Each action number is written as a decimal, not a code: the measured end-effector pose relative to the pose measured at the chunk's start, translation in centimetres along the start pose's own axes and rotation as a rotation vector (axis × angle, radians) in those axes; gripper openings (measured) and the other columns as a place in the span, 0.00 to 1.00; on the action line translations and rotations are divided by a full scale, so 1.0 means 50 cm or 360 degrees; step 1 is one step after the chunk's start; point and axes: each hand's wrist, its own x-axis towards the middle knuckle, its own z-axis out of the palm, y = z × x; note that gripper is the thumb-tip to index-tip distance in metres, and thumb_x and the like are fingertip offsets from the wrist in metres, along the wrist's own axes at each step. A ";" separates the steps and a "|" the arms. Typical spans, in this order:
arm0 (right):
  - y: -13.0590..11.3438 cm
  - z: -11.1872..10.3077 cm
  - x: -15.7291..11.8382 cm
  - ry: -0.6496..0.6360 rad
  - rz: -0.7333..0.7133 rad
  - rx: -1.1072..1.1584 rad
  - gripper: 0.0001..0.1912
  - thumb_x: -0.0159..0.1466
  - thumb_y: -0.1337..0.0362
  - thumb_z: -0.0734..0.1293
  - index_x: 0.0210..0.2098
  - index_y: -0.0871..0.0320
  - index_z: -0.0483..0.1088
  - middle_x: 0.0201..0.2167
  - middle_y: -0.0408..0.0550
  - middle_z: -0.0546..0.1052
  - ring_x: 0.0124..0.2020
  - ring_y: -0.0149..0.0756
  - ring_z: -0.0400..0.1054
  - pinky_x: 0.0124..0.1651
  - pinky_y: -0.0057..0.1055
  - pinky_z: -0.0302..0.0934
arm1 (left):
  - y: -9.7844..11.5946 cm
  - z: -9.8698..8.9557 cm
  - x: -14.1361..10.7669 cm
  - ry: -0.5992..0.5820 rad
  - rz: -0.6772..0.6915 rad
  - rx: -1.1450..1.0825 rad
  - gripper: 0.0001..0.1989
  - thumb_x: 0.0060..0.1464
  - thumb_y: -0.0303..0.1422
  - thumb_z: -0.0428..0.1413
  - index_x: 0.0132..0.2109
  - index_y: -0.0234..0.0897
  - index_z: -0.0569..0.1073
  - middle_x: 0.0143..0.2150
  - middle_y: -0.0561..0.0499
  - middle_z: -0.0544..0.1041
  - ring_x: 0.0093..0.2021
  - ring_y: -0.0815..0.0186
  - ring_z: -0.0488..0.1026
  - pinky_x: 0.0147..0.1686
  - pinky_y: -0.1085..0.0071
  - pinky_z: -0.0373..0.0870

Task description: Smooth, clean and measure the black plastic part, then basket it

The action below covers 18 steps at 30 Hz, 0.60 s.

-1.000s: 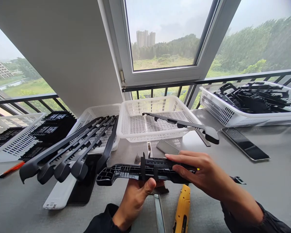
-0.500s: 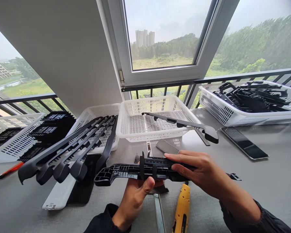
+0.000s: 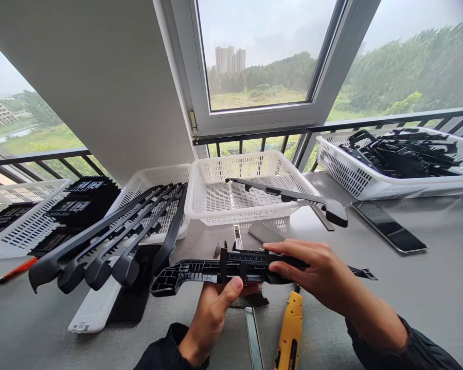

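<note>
A long black ribbed plastic trim part [image 3: 195, 271] lies across the middle of the view above the table. My left hand [image 3: 218, 313] is closed round it from below, thumb on its near side. My right hand [image 3: 312, 267] grips a black vernier caliper [image 3: 254, 257] by its beam. The caliper's jaws point across the plastic part, one on each side of a short stretch of it; whether they touch it I cannot tell. Beneath the hands are a yellow-handled tool [image 3: 289, 331], a metal strip [image 3: 253, 336] and a dark rough scrap [image 3: 254, 299].
Several similar trim parts [image 3: 127, 270] rest on a white basket [image 3: 139, 180] at left. One more trim part [image 3: 293, 195] lies over the middle basket [image 3: 204, 216]. The right basket [image 3: 370, 191] holds black pieces. A phone [image 3: 389, 226] lies at right, an orange-handled tool [image 3: 17, 270] at left.
My right hand and the caliper have shifted slightly left along the plastic part. The part's far right end has tipped and moved a little left. My left hand is nearly still.
</note>
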 end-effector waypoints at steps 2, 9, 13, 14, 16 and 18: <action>-0.002 0.003 0.000 0.0005 -0.0010 0.0001 0.26 0.79 0.45 0.62 0.52 0.59 0.83 0.32 0.47 0.83 0.28 0.33 0.76 0.31 0.28 0.67 | -0.001 0.002 0.001 0.0033 -0.0006 -0.0006 0.25 0.58 0.51 0.69 0.52 0.37 0.82 0.52 0.41 0.87 0.53 0.45 0.84 0.57 0.46 0.82; 0.007 0.004 0.000 0.0168 0.0124 0.0016 0.16 0.77 0.52 0.68 0.50 0.55 0.83 0.37 0.46 0.87 0.32 0.34 0.80 0.35 0.28 0.70 | -0.001 0.015 0.002 0.0265 0.0127 -0.0023 0.24 0.56 0.48 0.71 0.53 0.40 0.80 0.51 0.44 0.86 0.49 0.50 0.84 0.49 0.55 0.84; 0.028 -0.019 -0.001 0.0356 0.0210 -0.0027 0.11 0.74 0.56 0.71 0.46 0.55 0.83 0.39 0.46 0.88 0.36 0.37 0.82 0.40 0.28 0.71 | -0.002 0.003 0.000 0.0374 0.0252 0.0031 0.22 0.58 0.49 0.68 0.52 0.40 0.79 0.45 0.48 0.84 0.42 0.56 0.84 0.45 0.60 0.84; 0.032 -0.026 -0.001 0.0371 0.0217 -0.0044 0.11 0.73 0.56 0.71 0.44 0.55 0.83 0.38 0.46 0.88 0.35 0.36 0.82 0.38 0.27 0.71 | -0.001 -0.003 0.000 0.0378 0.0315 0.0051 0.22 0.59 0.50 0.67 0.52 0.40 0.79 0.44 0.48 0.83 0.40 0.57 0.84 0.43 0.61 0.84; 0.038 -0.035 0.001 0.0363 0.0222 -0.0076 0.11 0.72 0.55 0.72 0.41 0.56 0.83 0.32 0.45 0.86 0.30 0.34 0.78 0.33 0.27 0.67 | 0.002 -0.015 0.001 0.0381 0.0499 0.0077 0.21 0.60 0.51 0.66 0.51 0.40 0.79 0.43 0.48 0.82 0.35 0.60 0.82 0.39 0.63 0.83; 0.039 -0.040 0.003 0.0326 0.0213 -0.0113 0.14 0.71 0.53 0.72 0.35 0.56 0.80 0.25 0.42 0.80 0.24 0.31 0.71 0.28 0.26 0.61 | 0.010 -0.023 0.003 0.0401 0.0719 0.0087 0.20 0.61 0.51 0.64 0.48 0.40 0.79 0.40 0.49 0.81 0.31 0.62 0.80 0.35 0.65 0.82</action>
